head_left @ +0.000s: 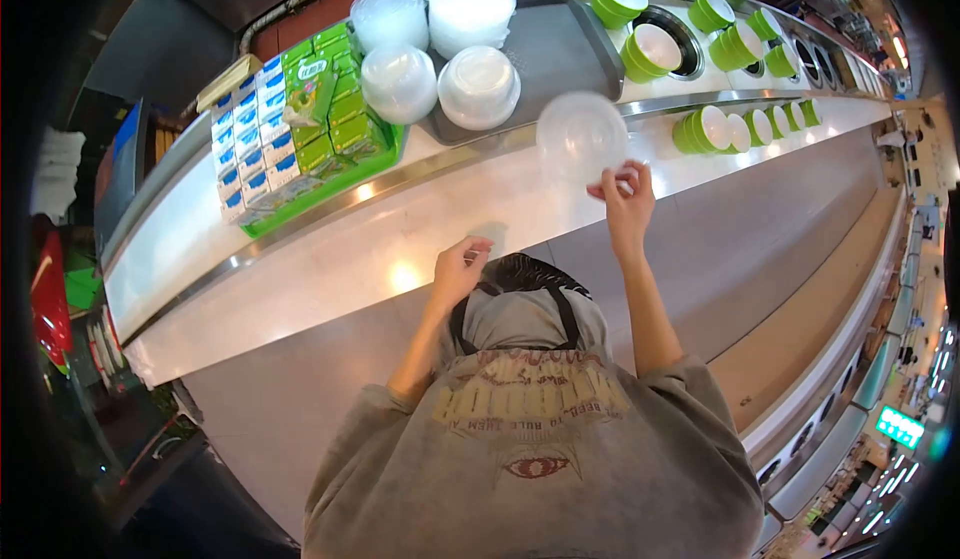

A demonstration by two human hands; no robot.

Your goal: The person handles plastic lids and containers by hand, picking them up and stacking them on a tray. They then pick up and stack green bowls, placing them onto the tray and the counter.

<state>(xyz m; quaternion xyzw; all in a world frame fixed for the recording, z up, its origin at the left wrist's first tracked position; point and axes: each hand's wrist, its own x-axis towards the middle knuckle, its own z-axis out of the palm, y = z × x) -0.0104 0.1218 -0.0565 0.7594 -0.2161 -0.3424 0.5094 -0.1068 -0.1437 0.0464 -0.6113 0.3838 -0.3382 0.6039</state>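
A round clear plastic lid (581, 135) is pinched at its lower right edge by my right hand (626, 189), over the front edge of the steel counter. My left hand (463, 262) hovers near the counter's front edge, its fingers curled together; whether anything thin is between them is hidden. Beyond it stand stacks of clear lids or bowls (479, 87) beside and partly on a grey tray (565, 49). Green paper cups (701, 131) stand in a row to the right of the lid.
Green and white drink cartons (300, 119) fill a green tray (399, 151) at the left. More stacked green cups (653, 52) stand around round counter openings at the back right. The white counter (340, 249) curves across in front of me.
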